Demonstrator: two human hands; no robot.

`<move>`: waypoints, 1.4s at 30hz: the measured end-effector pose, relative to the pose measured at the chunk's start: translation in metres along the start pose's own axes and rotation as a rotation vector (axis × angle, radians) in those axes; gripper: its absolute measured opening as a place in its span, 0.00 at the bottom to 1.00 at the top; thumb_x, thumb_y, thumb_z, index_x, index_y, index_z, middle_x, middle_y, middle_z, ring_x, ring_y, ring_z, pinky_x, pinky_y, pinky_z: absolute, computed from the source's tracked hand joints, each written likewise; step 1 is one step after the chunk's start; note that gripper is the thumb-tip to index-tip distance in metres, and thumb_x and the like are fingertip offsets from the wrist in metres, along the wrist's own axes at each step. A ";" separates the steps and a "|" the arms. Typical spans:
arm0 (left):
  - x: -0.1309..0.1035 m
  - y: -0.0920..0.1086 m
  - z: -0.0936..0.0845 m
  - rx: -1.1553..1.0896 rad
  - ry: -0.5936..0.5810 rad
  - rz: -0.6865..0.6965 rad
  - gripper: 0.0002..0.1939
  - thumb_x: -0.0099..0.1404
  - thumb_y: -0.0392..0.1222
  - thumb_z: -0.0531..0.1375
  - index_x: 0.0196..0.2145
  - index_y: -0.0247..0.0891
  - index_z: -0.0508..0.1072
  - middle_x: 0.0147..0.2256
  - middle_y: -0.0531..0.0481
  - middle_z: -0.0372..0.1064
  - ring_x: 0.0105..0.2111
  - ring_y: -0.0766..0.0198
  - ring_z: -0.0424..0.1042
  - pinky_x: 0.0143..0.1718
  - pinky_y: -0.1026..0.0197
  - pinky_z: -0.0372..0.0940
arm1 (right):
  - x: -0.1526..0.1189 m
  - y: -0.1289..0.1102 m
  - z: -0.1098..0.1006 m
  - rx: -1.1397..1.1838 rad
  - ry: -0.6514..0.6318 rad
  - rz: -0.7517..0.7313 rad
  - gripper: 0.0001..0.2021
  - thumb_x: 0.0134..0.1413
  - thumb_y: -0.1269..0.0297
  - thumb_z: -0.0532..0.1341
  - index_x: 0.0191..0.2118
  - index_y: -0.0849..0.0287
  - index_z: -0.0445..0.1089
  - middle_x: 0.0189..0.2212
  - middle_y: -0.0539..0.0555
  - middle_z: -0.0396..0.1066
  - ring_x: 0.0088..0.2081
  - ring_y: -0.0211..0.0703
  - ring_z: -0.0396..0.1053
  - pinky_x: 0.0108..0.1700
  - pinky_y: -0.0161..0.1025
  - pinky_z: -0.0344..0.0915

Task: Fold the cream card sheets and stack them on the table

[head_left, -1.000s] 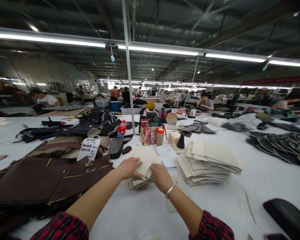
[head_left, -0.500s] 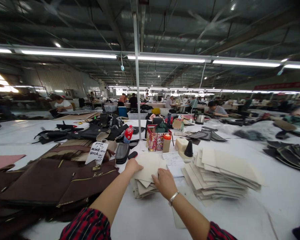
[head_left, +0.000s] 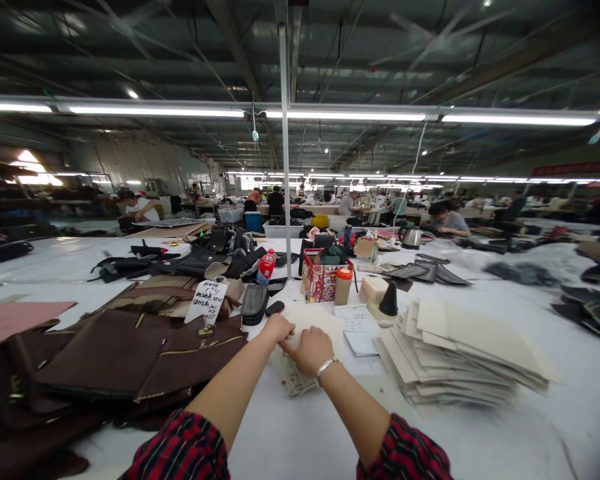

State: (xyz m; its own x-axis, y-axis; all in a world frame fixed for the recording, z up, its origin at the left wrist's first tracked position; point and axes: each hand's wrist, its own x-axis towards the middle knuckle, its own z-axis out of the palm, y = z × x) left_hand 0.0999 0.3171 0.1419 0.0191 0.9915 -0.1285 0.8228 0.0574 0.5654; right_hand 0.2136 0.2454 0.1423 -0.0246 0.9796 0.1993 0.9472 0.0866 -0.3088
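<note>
A small stack of cream sheets (head_left: 331, 325) lies on the white table in front of me. My left hand (head_left: 279, 329) is at the stack's left edge, its fingers bent over the top sheet. On top of the stack rests my right hand (head_left: 311, 349), fingers spread and thumb pointing toward my left hand. The hands are close together. Beneath them the lower layers (head_left: 291, 377) show a slightly uneven edge. To the right stands a larger, fanned pile of cream sheets (head_left: 460, 353).
Brown bags (head_left: 105, 353) with zippers and a handwritten card (head_left: 203, 301) lie at left. Beyond the stack are a red-capped bottle (head_left: 267, 267), a patterned box (head_left: 320, 283), an orange-lidded cup (head_left: 343, 287) and a black cone (head_left: 389, 300). People work farther back.
My right hand has moved left and forward onto the stack, closer to my left hand. The whole view has shifted, so the surroundings appear farther right.
</note>
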 end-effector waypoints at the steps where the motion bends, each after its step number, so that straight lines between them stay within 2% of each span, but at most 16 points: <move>1: 0.000 -0.003 -0.004 -0.035 0.014 -0.009 0.14 0.62 0.44 0.53 0.43 0.34 0.64 0.42 0.46 0.63 0.39 0.62 0.66 0.39 0.54 0.64 | 0.002 -0.006 0.001 0.020 -0.012 0.010 0.35 0.43 0.37 0.48 0.40 0.66 0.67 0.43 0.69 0.64 0.47 0.57 0.59 0.47 0.49 0.51; 4: -0.004 -0.015 -0.011 -0.166 0.068 -0.070 0.15 0.61 0.44 0.53 0.44 0.35 0.63 0.44 0.45 0.62 0.41 0.61 0.65 0.40 0.53 0.63 | 0.001 -0.021 0.006 0.030 -0.012 0.057 0.38 0.37 0.37 0.53 0.47 0.67 0.62 0.47 0.71 0.59 0.51 0.62 0.54 0.48 0.54 0.49; 6: -0.008 -0.023 -0.010 -0.271 0.051 -0.123 0.16 0.61 0.44 0.54 0.45 0.34 0.63 0.43 0.45 0.62 0.39 0.61 0.66 0.39 0.53 0.64 | -0.001 -0.029 0.011 -0.006 -0.020 0.087 0.42 0.34 0.40 0.58 0.51 0.68 0.57 0.52 0.72 0.53 0.54 0.65 0.48 0.49 0.59 0.45; 8: -0.012 -0.028 -0.005 -0.395 0.002 -0.161 0.15 0.61 0.43 0.54 0.45 0.34 0.63 0.40 0.46 0.64 0.36 0.63 0.67 0.35 0.56 0.65 | -0.004 -0.032 0.014 -0.037 -0.035 0.077 0.41 0.34 0.45 0.62 0.53 0.66 0.55 0.55 0.71 0.49 0.56 0.66 0.44 0.49 0.61 0.43; 11: -0.016 -0.031 0.000 -0.586 -0.029 -0.169 0.14 0.62 0.42 0.53 0.44 0.33 0.62 0.39 0.47 0.64 0.34 0.65 0.67 0.33 0.58 0.66 | -0.004 -0.030 0.010 -0.041 -0.052 -0.024 0.29 0.40 0.51 0.60 0.47 0.64 0.61 0.50 0.67 0.58 0.52 0.59 0.53 0.48 0.54 0.51; 13: -0.018 -0.030 0.001 -0.702 -0.025 -0.151 0.14 0.62 0.42 0.53 0.44 0.33 0.63 0.38 0.47 0.64 0.33 0.66 0.67 0.32 0.59 0.66 | -0.002 -0.026 0.003 -0.039 -0.064 -0.093 0.21 0.44 0.54 0.58 0.41 0.64 0.65 0.43 0.64 0.65 0.46 0.52 0.61 0.44 0.45 0.57; 15: -0.020 -0.028 0.002 -0.810 -0.026 -0.123 0.13 0.62 0.41 0.54 0.43 0.33 0.63 0.37 0.48 0.64 0.32 0.67 0.67 0.31 0.61 0.66 | -0.001 -0.022 -0.004 -0.055 -0.071 -0.124 0.16 0.48 0.57 0.56 0.37 0.65 0.67 0.37 0.62 0.68 0.40 0.48 0.65 0.40 0.41 0.59; 19: -0.027 -0.025 0.005 -1.008 -0.058 -0.079 0.10 0.60 0.35 0.54 0.41 0.32 0.64 0.33 0.50 0.66 0.28 0.68 0.68 0.28 0.62 0.66 | -0.001 -0.016 -0.016 -0.106 -0.057 -0.155 0.12 0.53 0.65 0.52 0.34 0.66 0.69 0.32 0.64 0.70 0.35 0.48 0.67 0.36 0.40 0.59; 24: -0.037 -0.020 0.009 -1.220 -0.128 -0.029 0.07 0.57 0.29 0.54 0.35 0.31 0.66 0.30 0.48 0.69 0.27 0.68 0.70 0.31 0.63 0.67 | -0.003 -0.008 -0.027 -0.109 -0.031 -0.177 0.11 0.53 0.65 0.52 0.30 0.63 0.69 0.29 0.61 0.70 0.33 0.47 0.68 0.34 0.39 0.59; 27: -0.046 -0.011 0.012 -1.304 -0.168 0.024 0.10 0.54 0.30 0.56 0.36 0.32 0.66 0.30 0.47 0.70 0.28 0.65 0.71 0.30 0.62 0.67 | -0.006 -0.003 -0.028 -0.081 0.014 -0.173 0.12 0.55 0.62 0.50 0.35 0.62 0.67 0.33 0.59 0.69 0.37 0.45 0.66 0.37 0.37 0.58; 30: -0.054 -0.001 0.017 -1.364 -0.168 0.106 0.16 0.53 0.33 0.57 0.41 0.35 0.64 0.31 0.48 0.70 0.28 0.65 0.71 0.28 0.63 0.67 | -0.009 0.003 -0.024 -0.004 0.127 -0.132 0.19 0.54 0.53 0.51 0.43 0.63 0.63 0.40 0.60 0.66 0.43 0.46 0.63 0.42 0.37 0.57; 32: -0.060 0.004 0.019 -1.392 -0.159 0.166 0.19 0.52 0.36 0.58 0.44 0.37 0.63 0.34 0.49 0.70 0.30 0.65 0.71 0.28 0.65 0.66 | -0.008 0.007 -0.020 0.056 0.202 -0.088 0.21 0.51 0.52 0.53 0.46 0.63 0.61 0.43 0.61 0.64 0.45 0.48 0.61 0.45 0.39 0.56; 36: -0.064 0.007 0.018 -1.407 -0.153 0.266 0.23 0.52 0.41 0.59 0.46 0.38 0.63 0.37 0.47 0.69 0.33 0.64 0.70 0.27 0.66 0.65 | -0.003 0.015 -0.016 0.130 0.239 -0.096 0.21 0.53 0.55 0.53 0.49 0.62 0.59 0.48 0.61 0.61 0.49 0.47 0.59 0.48 0.40 0.54; 42: -0.064 0.009 0.009 -1.368 -0.134 0.324 0.25 0.50 0.43 0.60 0.47 0.36 0.64 0.38 0.46 0.70 0.35 0.61 0.70 0.31 0.64 0.66 | 0.005 0.022 -0.022 0.298 0.214 -0.146 0.16 0.56 0.61 0.49 0.47 0.63 0.63 0.45 0.58 0.65 0.47 0.42 0.61 0.50 0.37 0.54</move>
State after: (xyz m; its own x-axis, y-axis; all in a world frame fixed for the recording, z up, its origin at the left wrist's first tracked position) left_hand 0.1114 0.2536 0.1480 0.2150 0.9684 0.1263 -0.4203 -0.0249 0.9070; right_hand 0.2417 0.2479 0.1568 -0.0550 0.8958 0.4410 0.8035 0.3019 -0.5130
